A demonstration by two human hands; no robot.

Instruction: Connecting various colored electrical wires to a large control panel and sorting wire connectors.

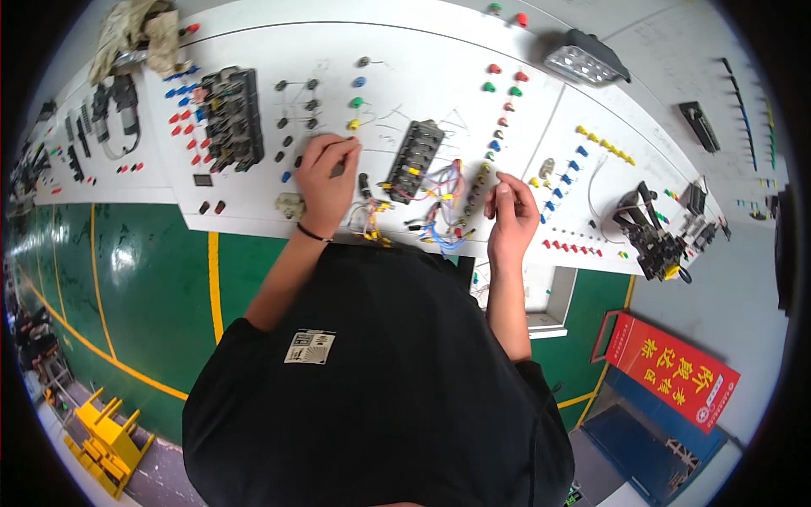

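My left hand point(326, 188) is over the white work surface point(279, 51), its thumb and fingers drawn together. Its fingertips are just below a small yellow round part point(353, 124), which tops off a column with green, blue and black ones. Whatever may be between those fingers is too small to make out. My right hand point(514, 221) has curled fingers, thumb close to the forefinger, beside a column of small coloured parts point(480, 179). Any object in that pinch cannot be made out. Between the hands lies a black terminal block point(416, 160) with loose coloured wires point(443, 186) around its lower end.
A larger black block point(232, 118) lies at left, beside red and blue parts. Farther left is a crumpled cloth point(135, 38). A lamp point(585, 57) sits at the far right edge, and a black wired assembly point(650, 237) at right. An open drawer point(549, 325) juts out below.
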